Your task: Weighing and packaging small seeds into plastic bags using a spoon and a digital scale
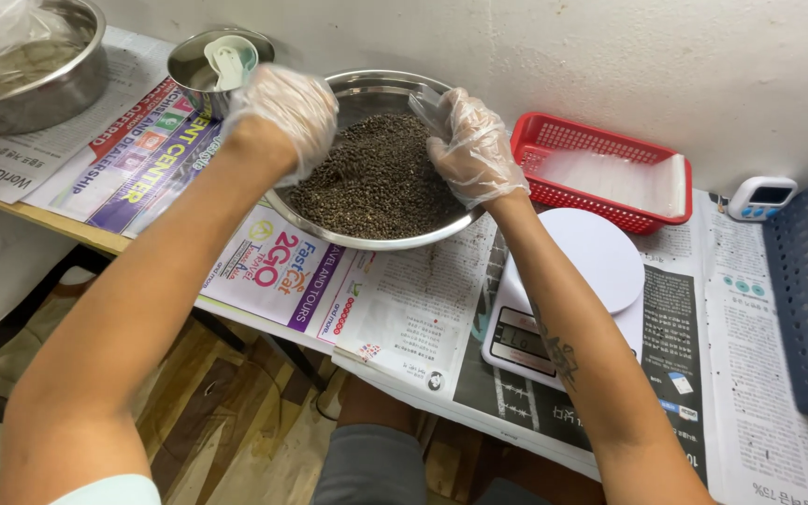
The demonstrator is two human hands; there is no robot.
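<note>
Both gloved hands are working over the steel bowl (367,93) of dark seeds (376,178) at the back of the newspaper-covered counter (423,318). The left hand (284,110) is dipping curled into the pile, its grip hidden, while the right hand (472,145) is pinching a small clear bag (425,105) open at the rim. Judging by this, a portion is being scooped, and the next move is calling for a steady bag mouth, with the white scale (572,281) waiting just beside.

Around the steel bowl (367,238), open newspaper (413,318) lies at six o'clock. A small tin (200,56) crowds eleven o'clock, a red basket (554,140) blocks three, a white scale (600,257) sits at four (the wall closes twelve).
</note>
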